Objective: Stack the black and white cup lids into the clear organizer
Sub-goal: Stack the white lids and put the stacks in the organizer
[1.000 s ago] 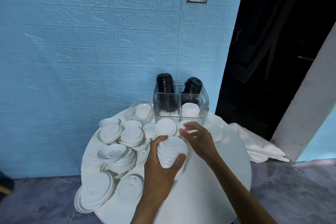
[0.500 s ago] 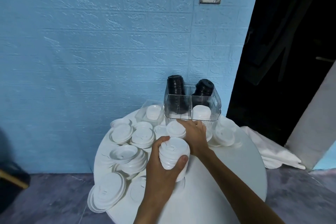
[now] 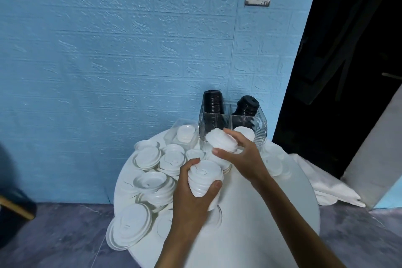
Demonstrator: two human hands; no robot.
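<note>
My left hand (image 3: 193, 193) grips a stack of white lids (image 3: 204, 178); my right hand (image 3: 241, 156) grasps a smaller white stack (image 3: 221, 142) just before the clear organizer (image 3: 258, 126)

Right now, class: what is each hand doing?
Left hand: closed around a stack of white lids.
Right hand: closed on a smaller lid stack.

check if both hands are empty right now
No, the left hand grips a stack of white lids and the right hand holds another stack.
</note>
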